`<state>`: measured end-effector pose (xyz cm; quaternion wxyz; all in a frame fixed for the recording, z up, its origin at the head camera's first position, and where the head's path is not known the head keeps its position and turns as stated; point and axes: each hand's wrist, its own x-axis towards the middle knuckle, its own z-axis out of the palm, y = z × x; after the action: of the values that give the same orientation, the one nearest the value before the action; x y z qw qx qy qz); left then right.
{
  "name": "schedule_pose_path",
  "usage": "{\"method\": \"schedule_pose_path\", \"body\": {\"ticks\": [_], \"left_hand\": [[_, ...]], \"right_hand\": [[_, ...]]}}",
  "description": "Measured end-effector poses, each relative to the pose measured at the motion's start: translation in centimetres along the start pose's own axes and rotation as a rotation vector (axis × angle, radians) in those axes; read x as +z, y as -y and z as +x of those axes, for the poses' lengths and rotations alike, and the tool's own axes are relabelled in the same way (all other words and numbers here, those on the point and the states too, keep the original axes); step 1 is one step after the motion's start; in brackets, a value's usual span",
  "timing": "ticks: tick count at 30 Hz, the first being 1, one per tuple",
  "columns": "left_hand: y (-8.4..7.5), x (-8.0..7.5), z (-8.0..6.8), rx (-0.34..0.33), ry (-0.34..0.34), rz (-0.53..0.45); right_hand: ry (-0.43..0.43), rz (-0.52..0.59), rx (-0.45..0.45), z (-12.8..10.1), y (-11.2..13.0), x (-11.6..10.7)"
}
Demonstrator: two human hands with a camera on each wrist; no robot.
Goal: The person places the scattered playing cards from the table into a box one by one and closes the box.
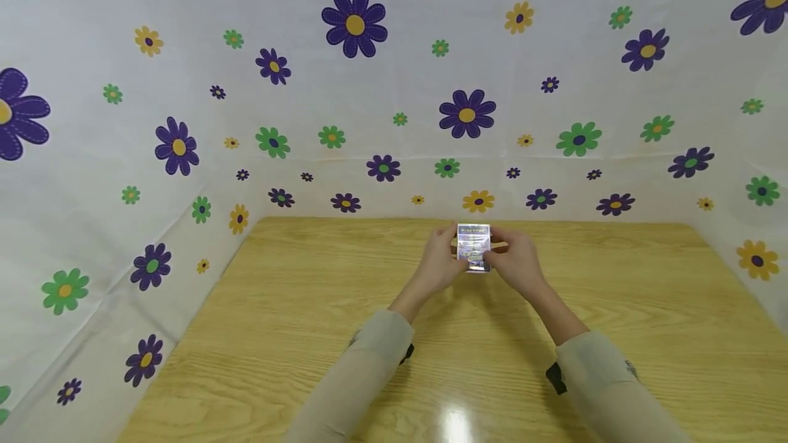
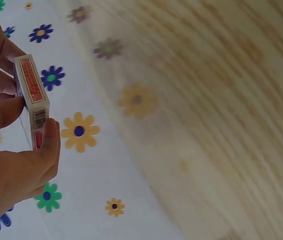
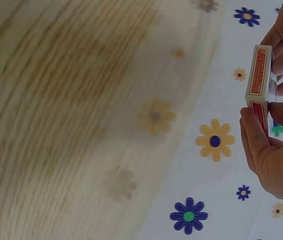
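Between both hands is a small flat playing-card box, its glossy, glare-covered face turned up toward the head camera. My left hand grips the box's left side, thumb at the near corner and fingertips along the edge. From the right, my right hand holds it with its thumb on the face and index finger near the far corner. White edges with red panels show on the box in the left wrist view, along with a barcode. In the right wrist view, the box is tilted, with fingers on both sides.
A wood-grain table spreads beneath the forearms. White cloth with printed flowers stands behind the table and along both sides. Light sleeves cover the forearms, and a dark wrist device shows under the right cuff.
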<state>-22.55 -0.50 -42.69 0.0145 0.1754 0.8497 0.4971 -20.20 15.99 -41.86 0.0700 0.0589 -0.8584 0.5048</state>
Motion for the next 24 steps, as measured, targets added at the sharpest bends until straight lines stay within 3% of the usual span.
{"method": "schedule_pose_path", "body": {"ticks": [5, 8, 14, 24], "left_hand": [[1.0, 1.0, 1.3, -0.079, 0.053, 0.174], [1.4, 1.7, 1.8, -0.092, 0.055, 0.282], [2.1, 2.5, 2.3, -0.095, 0.043, 0.363], [2.5, 2.9, 2.9, -0.086, 0.028, 0.396]], "right_hand": [[0.043, -0.009, 0.07, 1.3, -1.4, 0.7], [0.051, -0.057, 0.091, 1.7, -1.7, 1.0], [0.058, -0.133, 0.144, 2.5, -1.9, 1.6], [0.064, -0.107, 0.179, 3.0, -2.9, 1.9]]}}
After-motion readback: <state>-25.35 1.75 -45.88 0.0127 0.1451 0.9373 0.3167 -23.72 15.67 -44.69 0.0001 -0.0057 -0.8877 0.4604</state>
